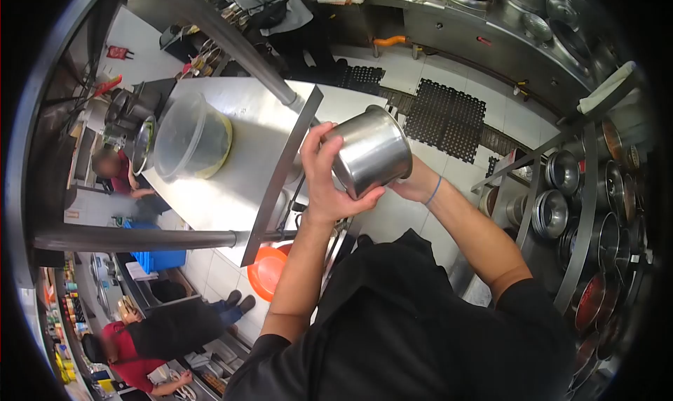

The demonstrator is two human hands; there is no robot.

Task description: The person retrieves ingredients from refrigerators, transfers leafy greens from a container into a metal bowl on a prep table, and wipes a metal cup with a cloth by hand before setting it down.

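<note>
A shiny cylindrical steel pot (370, 152) is held up in front of me, tilted, with its flared rim toward the upper right. My left hand (324, 180) grips its left side, fingers spread along the wall and thumb underneath. At the pot's lower right, my right hand (412, 182) holds it from behind. Most of the right fingers are hidden by the pot. A blue band (434, 191) circles my right wrist. The inside of the pot is not visible.
A steel counter (256, 145) holds a large clear plastic tub (193, 138). Beneath its edge sits an orange basin (267, 273). Racks of metal bowls (550, 213) and pans line the right. Black floor mats (446, 120) lie ahead. Co-workers stand at left and top.
</note>
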